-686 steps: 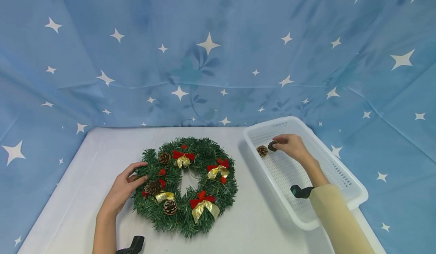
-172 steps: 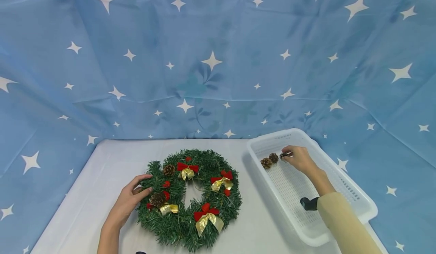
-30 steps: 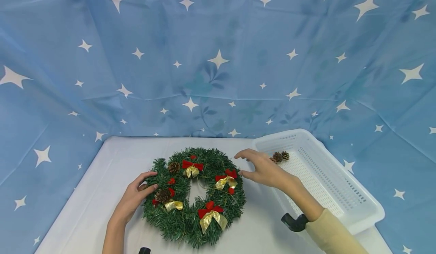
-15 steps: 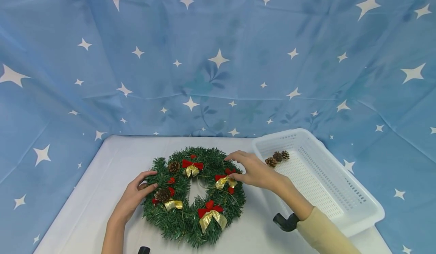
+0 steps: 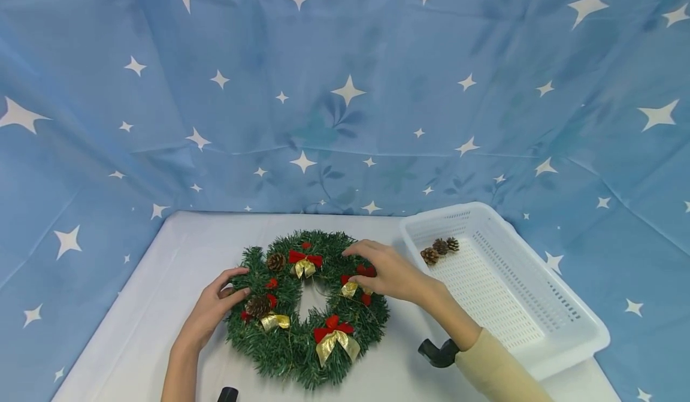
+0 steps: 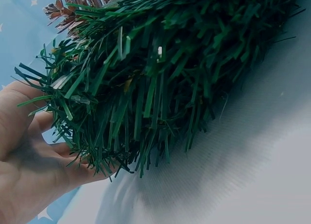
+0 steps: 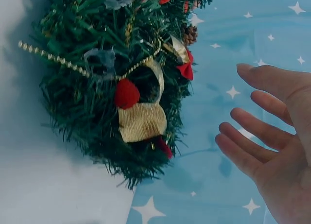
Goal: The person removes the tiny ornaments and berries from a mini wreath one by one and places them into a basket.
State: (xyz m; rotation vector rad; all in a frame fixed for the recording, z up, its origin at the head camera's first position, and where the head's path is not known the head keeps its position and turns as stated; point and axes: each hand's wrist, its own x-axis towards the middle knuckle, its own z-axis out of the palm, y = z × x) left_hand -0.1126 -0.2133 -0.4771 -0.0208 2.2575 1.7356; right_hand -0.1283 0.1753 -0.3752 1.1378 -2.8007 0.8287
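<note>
A green tinsel wreath (image 5: 269, 351) lies on the white table, decorated with red and gold bows (image 5: 335, 339), red berries and two pine cones (image 5: 276, 262) on its left side. My left hand (image 5: 207, 309) holds the wreath's left edge; in the left wrist view its thumb and fingers reach around the tinsel (image 6: 141, 97). Over the right side hovers my right hand (image 5: 393, 275), fingers spread and nothing in them, partly covering a bow there. The right wrist view shows that hand (image 7: 277, 141) apart from the tinsel, near a gold ribbon (image 7: 143, 123) and a red berry (image 7: 127, 94).
To the right stands a white perforated plastic basket (image 5: 601, 333) with three pine cones (image 5: 429, 256) grouped at its far left side. A blue curtain (image 5: 399, 42) with white stars hangs behind the table (image 5: 205, 234).
A pine cone at the wreath's lower left is gone since the earliest frame; the basket holds three. My right hand has let go there and moved left over the wreath. The left hand stays.
</note>
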